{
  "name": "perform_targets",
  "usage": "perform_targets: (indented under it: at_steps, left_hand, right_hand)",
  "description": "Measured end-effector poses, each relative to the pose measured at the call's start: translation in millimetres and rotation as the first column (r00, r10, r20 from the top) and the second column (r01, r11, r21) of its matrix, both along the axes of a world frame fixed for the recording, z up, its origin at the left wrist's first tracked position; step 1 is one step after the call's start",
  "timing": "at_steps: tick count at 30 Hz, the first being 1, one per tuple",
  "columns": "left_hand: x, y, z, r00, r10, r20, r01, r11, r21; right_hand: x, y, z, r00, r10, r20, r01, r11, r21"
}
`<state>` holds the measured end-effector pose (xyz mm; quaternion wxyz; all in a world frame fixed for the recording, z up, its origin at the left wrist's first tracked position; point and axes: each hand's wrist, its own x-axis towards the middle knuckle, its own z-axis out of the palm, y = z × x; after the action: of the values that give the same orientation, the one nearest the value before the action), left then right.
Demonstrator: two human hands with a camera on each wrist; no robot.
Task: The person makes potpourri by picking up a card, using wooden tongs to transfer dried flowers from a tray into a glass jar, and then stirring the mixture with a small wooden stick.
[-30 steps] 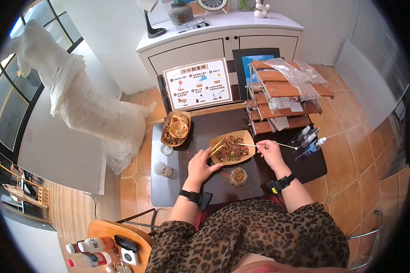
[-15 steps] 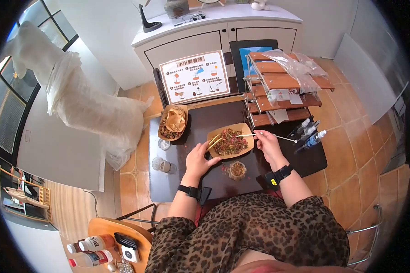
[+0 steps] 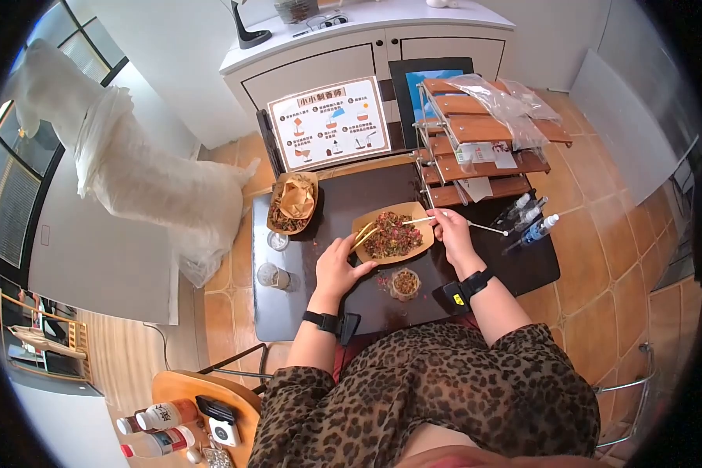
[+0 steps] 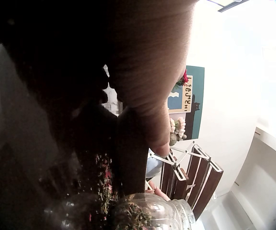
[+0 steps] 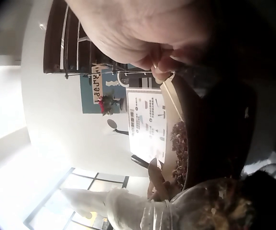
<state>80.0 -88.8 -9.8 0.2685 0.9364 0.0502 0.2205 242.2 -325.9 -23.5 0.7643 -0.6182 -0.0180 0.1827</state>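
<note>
In the head view, a kraft paper tray [image 3: 423,251] holds a loose mix of dried petals and herbs [image 3: 394,236]. My left hand [image 3: 336,271] grips its left near corner, thumb along the near side. Gold tongs [image 3: 364,235] reach over the left rim beside those fingers. From the right, my right hand [image 3: 452,235] pinches a slender pale rod [image 3: 487,228] with a small knob at its outer end. The rod's inner end is over the mix. Just in front of the tray stands a small glass jar [image 3: 405,285] with dried herbs inside.
A second paper tray [image 3: 292,204] with dried herbs and crumpled paper sits at the far left. Two clear glass vessels stand below it, one a jar [image 3: 273,276]. Small bottles [image 3: 540,228] and a wooden slatted rack [image 3: 483,144] occupy the right; an instruction sheet [image 3: 329,123] stands behind.
The head view has tipped downward, shifting the scene up. My right hand has moved slightly toward the far side with the rod, whose inner end stays over the mix. The left hand keeps its place.
</note>
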Motion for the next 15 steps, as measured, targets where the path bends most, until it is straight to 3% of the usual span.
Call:
perform_targets:
  at_steps: [7,15]
  left_hand:
    - [-1,-1,3,0.999,-0.003,-0.034,0.003,1.000,-0.005]
    - [0,0,0,1.000,-0.003,-0.021,0.003,1.000,-0.007]
  right_hand:
    - [2,-10,2,0.997,-0.027,-0.076,0.028,1.000,0.014]
    - [0,-27,14,0.982,-0.028,-0.188,0.061,0.983,0.173]
